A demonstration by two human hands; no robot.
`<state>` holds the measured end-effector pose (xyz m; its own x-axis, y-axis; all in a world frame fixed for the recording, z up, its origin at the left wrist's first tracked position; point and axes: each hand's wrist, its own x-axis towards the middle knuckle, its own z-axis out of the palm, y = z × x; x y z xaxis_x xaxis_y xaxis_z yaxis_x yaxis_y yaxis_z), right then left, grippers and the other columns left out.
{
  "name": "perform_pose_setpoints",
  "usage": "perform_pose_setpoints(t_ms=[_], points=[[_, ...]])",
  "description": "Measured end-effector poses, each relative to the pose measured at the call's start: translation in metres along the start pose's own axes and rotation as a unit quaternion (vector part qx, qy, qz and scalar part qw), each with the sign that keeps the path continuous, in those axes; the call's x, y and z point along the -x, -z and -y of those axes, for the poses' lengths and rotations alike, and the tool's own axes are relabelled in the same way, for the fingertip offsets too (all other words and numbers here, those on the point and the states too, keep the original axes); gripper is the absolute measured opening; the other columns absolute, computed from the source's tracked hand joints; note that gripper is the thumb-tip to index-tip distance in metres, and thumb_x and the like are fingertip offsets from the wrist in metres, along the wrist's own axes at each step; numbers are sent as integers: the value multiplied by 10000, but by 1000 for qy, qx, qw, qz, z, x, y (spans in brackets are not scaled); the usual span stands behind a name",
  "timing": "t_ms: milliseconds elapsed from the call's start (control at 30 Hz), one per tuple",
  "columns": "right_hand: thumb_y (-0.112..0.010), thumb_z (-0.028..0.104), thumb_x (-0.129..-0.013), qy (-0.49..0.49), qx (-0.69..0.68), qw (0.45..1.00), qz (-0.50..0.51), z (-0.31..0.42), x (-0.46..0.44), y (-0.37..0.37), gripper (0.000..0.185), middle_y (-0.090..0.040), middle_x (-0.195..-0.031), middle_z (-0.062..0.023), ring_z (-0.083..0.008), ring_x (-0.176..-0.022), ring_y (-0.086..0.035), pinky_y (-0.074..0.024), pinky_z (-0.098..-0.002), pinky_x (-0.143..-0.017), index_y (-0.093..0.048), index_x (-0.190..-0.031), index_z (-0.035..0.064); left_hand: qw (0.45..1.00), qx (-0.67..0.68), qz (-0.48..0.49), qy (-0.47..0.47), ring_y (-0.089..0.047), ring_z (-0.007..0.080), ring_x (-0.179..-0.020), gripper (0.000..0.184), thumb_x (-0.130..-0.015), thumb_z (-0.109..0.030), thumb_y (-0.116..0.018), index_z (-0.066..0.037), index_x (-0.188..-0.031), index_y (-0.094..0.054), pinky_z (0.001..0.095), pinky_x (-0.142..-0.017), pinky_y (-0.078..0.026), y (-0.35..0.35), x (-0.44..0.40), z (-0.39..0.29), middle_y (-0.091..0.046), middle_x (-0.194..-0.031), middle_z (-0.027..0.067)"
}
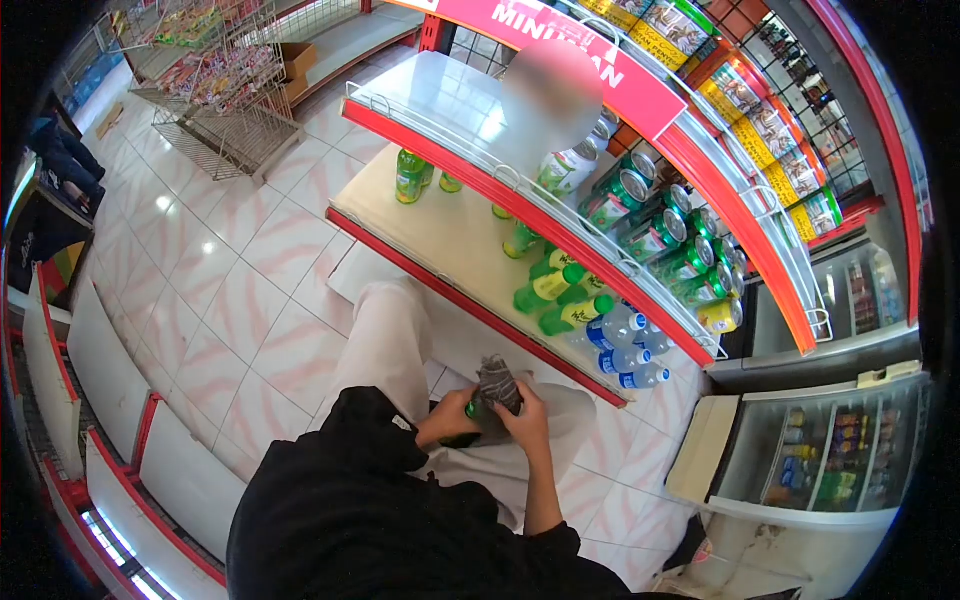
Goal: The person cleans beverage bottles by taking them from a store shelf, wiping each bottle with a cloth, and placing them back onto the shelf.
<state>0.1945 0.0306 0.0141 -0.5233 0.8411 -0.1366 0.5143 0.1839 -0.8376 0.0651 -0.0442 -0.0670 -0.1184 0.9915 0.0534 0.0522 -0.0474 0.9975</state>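
Observation:
Over my lap, my left hand (448, 420) is wrapped round a green bottle (472, 408), mostly hidden by my fingers and a cloth. My right hand (527, 420) grips the crumpled grey cloth (499, 384), which lies against the bottle's upper part. In front of my knees is the lower shelf (440, 230), where green bottles (548, 288) lie or stand in a group. Clear water bottles with blue labels (622, 360) sit at its right end. Two or so more green bottles (409, 178) are at its left end.
Drink cans (660, 235) fill the right of the upper shelf (430, 90), with large tins (780, 150) higher up. A glass-door fridge (820, 460) stands at right. A wire rack (225, 130) of packets is at far left, and white shelving (190, 470) is behind me.

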Motion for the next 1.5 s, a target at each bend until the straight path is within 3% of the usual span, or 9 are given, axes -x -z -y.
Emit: perform_pose_setpoints(t_ms=[133,433,567,633,733,1000,1233,1367,1500], points=[[-668,167,-643,78,84,989,-96,-1,-5,-23,339,-582,-840,-176,-322,-767,-563,-434,-373,-734,-548,-913,1,998,31,-21,54,-596,277,-809,480,-578,-167,-706,12,-971,-497,332,-669,-440,-1,2,9,-591,-845,185],[-667,126,-638,68,140,974,-167,12,-8,-37,266,-575,-780,-183,-346,-744,-553,-438,-362,-664,-577,-859,7,994,-3,-101,35,-592,212,-780,512,-565,-202,-733,-3,-974,-498,324,-663,-440,-12,4,25,-593,-814,147],[-673,106,-628,84,94,981,-149,7,-12,-35,285,-586,-781,-179,-312,-739,-575,-441,-346,-657,-587,-875,-7,994,37,-89,54,-588,237,-810,557,-549,-214,-742,-4,-1001,-492,323,-686,-439,-4,5,5,-594,-845,143],[-680,79,-612,80,46,993,-76,4,-13,-21,341,-602,-809,-161,-244,-751,-589,-445,-313,-666,-582,-924,-18,992,60,-80,71,-586,250,-826,575,-543,-217,-744,-4,-1013,-490,322,-697,-439,2,2,3,-595,-861,144],[-681,66,-601,57,9,998,-18,-12,-11,-4,385,-610,-853,-160,-214,-778,-600,-450,-289,-688,-578,-962,-23,999,41,12,18,-567,281,-893,650,-514,-236,-756,-1,-1053,-479,321,-748,-431,8,-4,17,-582,-930,163],[-668,28,-602,-14,-68,997,45,-34,4,21,377,-621,-907,-140,-144,-796,-587,-444,-246,-712,-588,-966,-30,987,-33,149,46,-550,279,-929,707,-489,-252,-763,0,-1081,-469,335,-794,-421,8,-8,23,-565,-976,171],[-666,1,-628,-20,23,999,-16,-50,4,22,341,-617,-872,-77,-95,-749,-541,-441,-250,-655,-586,-956,-48,988,-13,117,99,-550,273,-929,689,-513,-240,-759,1,-1089,-465,343,-787,-420,16,-9,13,-561,-989,176],[-639,7,-667,32,-50,998,-31,-47,-3,14,303,-608,-836,-54,-90,-730,-530,-438,-248,-652,-573,-959,-43,990,11,120,79,-555,270,-912,664,-525,-230,-757,7,-1076,-473,349,-776,-420,14,-8,6,-564,-976,175],[-596,8,-669,15,-159,987,14,-35,-5,-11,293,-615,-831,-124,-134,-750,-578,-449,-274,-674,-565,-959,-28,993,-6,108,52,-558,268,-896,641,-531,-228,-753,14,-1059,-483,353,-761,-424,15,-6,8,-570,-960,172]])
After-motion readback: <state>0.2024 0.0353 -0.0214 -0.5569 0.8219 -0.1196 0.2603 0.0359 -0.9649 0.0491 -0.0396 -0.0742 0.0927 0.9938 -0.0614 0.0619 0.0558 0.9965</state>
